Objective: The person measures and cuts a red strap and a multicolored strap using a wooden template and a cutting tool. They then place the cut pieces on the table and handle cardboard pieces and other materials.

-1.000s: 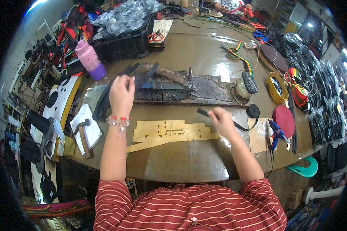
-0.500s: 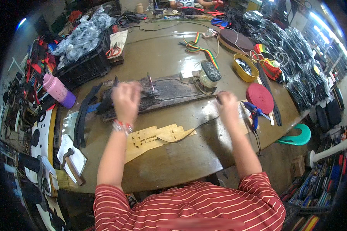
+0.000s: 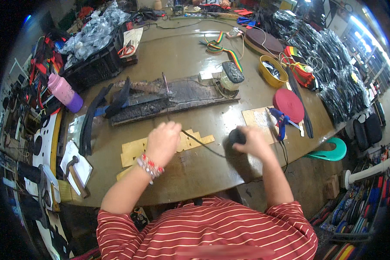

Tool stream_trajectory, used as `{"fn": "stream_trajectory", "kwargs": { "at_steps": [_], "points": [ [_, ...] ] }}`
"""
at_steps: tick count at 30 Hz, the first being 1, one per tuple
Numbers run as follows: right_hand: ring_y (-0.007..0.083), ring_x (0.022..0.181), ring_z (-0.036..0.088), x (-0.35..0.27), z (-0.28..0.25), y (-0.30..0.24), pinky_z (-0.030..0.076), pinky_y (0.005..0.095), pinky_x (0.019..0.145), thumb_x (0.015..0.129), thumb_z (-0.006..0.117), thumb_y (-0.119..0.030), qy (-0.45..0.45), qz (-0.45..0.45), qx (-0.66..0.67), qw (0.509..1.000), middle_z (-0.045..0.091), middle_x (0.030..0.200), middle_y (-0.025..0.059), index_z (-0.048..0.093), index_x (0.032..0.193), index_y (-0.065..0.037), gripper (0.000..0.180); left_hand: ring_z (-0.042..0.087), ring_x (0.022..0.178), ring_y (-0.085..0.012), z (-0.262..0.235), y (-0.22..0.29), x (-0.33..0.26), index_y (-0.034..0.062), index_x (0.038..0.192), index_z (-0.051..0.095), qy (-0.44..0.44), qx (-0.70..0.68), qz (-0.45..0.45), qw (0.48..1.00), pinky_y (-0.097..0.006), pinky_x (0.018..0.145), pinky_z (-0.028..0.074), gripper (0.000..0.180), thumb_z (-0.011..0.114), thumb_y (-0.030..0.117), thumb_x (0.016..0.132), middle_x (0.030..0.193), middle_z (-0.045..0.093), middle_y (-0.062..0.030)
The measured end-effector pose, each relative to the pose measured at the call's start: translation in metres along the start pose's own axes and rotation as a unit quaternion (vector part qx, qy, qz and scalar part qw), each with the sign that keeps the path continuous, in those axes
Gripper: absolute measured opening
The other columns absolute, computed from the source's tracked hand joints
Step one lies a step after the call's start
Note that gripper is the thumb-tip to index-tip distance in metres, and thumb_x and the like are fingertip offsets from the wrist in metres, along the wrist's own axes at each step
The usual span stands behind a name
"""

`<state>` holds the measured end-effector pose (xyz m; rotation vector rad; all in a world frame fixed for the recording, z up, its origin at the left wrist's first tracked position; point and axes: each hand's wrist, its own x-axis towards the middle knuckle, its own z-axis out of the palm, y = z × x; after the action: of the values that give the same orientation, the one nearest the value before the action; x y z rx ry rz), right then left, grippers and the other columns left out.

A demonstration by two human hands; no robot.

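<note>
Black strap (image 3: 203,145) runs between both hands | left hand (image 3: 162,143) pinches one end | right hand (image 3: 249,142) grips a black lump (image 3: 236,136).

Worn matt brown table top (image 3: 190,60); pale raw wooden template (image 3: 136,149); glossy pink plastic bottle (image 3: 65,92); charred rough board (image 3: 177,97).

Table (image 3: 190,169): dull olive-brown top. Cut-out template (image 3: 136,149): pale yellow-tan. Thin strap (image 3: 201,144): black. Shirt (image 3: 212,232): red with fine white horizontal stripes. Bead bracelet (image 3: 150,164): red and white. Bottle (image 3: 65,92): pink body, purple base. Webbing roll (image 3: 289,105): solid red. Round bowl (image 3: 273,72): yellow. Striped ribbon (image 3: 223,48): green, yellow and red bands. Long work board (image 3: 177,96): charred black-brown. Stool (image 3: 329,151): teal green. Crate (image 3: 95,67): black. Hammer (image 3: 76,175): brown handle, on white paper.
</note>
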<state>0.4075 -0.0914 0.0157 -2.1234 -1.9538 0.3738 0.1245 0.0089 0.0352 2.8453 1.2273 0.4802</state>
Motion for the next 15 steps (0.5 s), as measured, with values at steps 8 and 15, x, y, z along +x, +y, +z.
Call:
{"fn": "stream_trajectory", "kwargs": {
  "at_steps": [8, 15],
  "points": [
    [0.0289, 0.108, 0.055, -0.098, -0.058, -0.036, 0.042, 0.0365, 0.093, 0.067, 0.074, -0.007, 0.3, -0.034, 0.129, 0.945, 0.059, 0.114, 0.0154, 0.057, 0.115, -0.001, 0.051, 0.061, 0.078, -0.0354, 0.068, 0.067, 0.106, 0.0041, 0.089, 0.049, -0.05, -0.139, 0.147, 0.978, -0.044, 0.064, 0.048, 0.013, 0.044, 0.016, 0.087, 0.08, 0.06, -0.0207],
    [0.0221, 0.09, 0.062, -0.119, -0.062, -0.019, 0.047, 0.0299, 0.081, 0.076, 0.065, -0.001, 0.345, 0.06, 0.209, 0.913, 0.064, 0.102, 0.0126, 0.062, 0.107, -0.003, 0.031, 0.06, 0.085, -0.0241, 0.075, 0.153, 0.048, 0.0148, 0.072, 0.069, -0.197, -0.08, 0.482, 0.85, -0.036, 0.069, 0.049, 0.013, 0.057, 0.02, 0.076, 0.079, 0.064, -0.0069]
  ]
}}
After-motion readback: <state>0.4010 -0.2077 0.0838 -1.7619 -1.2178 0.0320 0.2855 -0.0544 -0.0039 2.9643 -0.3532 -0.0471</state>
